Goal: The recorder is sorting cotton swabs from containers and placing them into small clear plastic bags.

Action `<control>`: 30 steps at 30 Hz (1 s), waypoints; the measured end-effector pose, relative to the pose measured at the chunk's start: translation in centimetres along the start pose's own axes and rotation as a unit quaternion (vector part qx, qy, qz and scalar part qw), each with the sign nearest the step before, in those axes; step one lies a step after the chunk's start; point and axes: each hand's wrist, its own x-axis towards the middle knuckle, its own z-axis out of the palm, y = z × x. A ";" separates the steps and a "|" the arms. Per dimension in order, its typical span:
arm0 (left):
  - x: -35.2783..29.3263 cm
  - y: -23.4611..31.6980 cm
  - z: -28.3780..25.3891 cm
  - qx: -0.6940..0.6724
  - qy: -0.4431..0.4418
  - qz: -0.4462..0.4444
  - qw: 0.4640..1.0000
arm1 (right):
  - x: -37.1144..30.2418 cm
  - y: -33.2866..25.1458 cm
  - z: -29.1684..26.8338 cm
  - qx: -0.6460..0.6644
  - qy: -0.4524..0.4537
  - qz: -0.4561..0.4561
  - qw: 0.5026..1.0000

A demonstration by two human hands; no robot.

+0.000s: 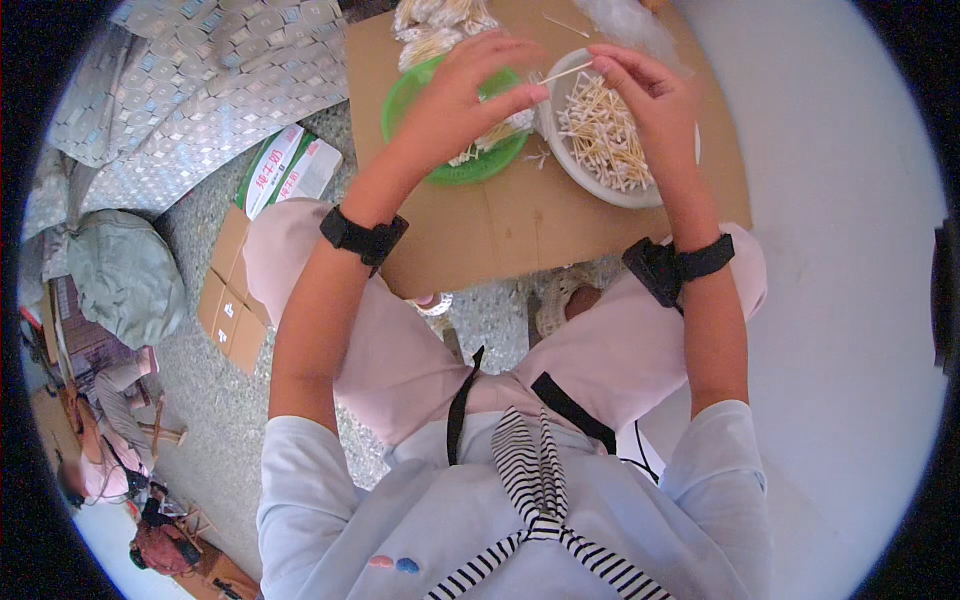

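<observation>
Above the white bowl (597, 187), pinches a cotton swab (567, 73) in the right hand (658, 100), with the left hand (452, 105) spread wide near its tip, and might drop it through so slight a grip.

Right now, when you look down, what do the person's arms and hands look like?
The left hand and right hand wear no gloves. Short, pale blue sleeves leave the forearms uncovered. Around each wrist is a black strap with a chunky black block on it.
</observation>
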 end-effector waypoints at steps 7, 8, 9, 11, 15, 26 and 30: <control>0.5 0.8 0.5 0.024 -0.021 0.060 0.998 | -0.7 -0.5 1.4 0.128 -0.047 0.061 0.989; 0.6 0.7 0.6 0.052 -0.013 0.081 0.995 | -0.8 -0.4 1.5 0.151 -0.054 0.076 0.984; 0.6 0.7 0.7 0.052 -0.013 0.081 0.995 | -0.8 -0.3 1.6 0.150 -0.054 0.076 0.984; 0.5 0.9 0.9 0.085 0.013 0.105 0.991 | -0.8 0.0 1.9 0.102 -0.076 -0.010 0.992; 1.4 0.3 -0.7 0.093 0.013 0.110 0.989 | 0.0 0.0 1.2 0.035 -0.038 -0.037 0.998; 1.7 2.9 -2.5 0.178 0.082 0.067 0.978 | -1.1 -0.8 2.4 -0.071 -0.150 -0.046 0.985; 1.3 3.0 -2.0 0.186 0.087 0.071 0.976 | -1.5 -0.3 2.0 -0.059 -0.135 -0.009 0.989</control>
